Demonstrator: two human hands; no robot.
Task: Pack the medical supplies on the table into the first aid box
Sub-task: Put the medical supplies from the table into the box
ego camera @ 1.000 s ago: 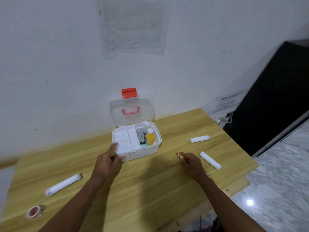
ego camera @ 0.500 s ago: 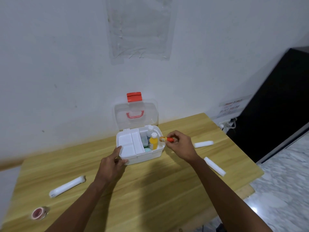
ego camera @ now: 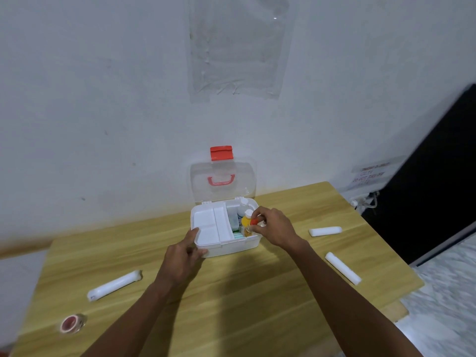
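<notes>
The white first aid box point(ego camera: 231, 247) stands open on the wooden table point(ego camera: 231, 300), its clear lid point(ego camera: 223, 180) with red latch leaning back toward the wall. Inside, a white tray fills the left half; a yellow bottle point(ego camera: 246, 220) and other supplies fill the right. My left hand point(ego camera: 184, 256) grips the box's front left corner. My right hand point(ego camera: 274, 226) hovers over the right compartment, pinching a small red-capped item point(ego camera: 254, 222). Three white gauze rolls lie loose: one left point(ego camera: 114, 285), two right point(ego camera: 325, 231) point(ego camera: 342, 267). A red tape roll point(ego camera: 70, 323) sits front left.
The table butts against a white wall with a taped plastic sheet point(ego camera: 235, 47). A dark panel point(ego camera: 435, 176) and a wall socket with cables point(ego camera: 367, 200) stand right of the table. Marble floor point(ego camera: 443, 305) shows past the table's right edge.
My right hand picked the small red-capped item off the table, carried it left and brought it down over the box's right compartment. My left hand stayed on the box's corner.
</notes>
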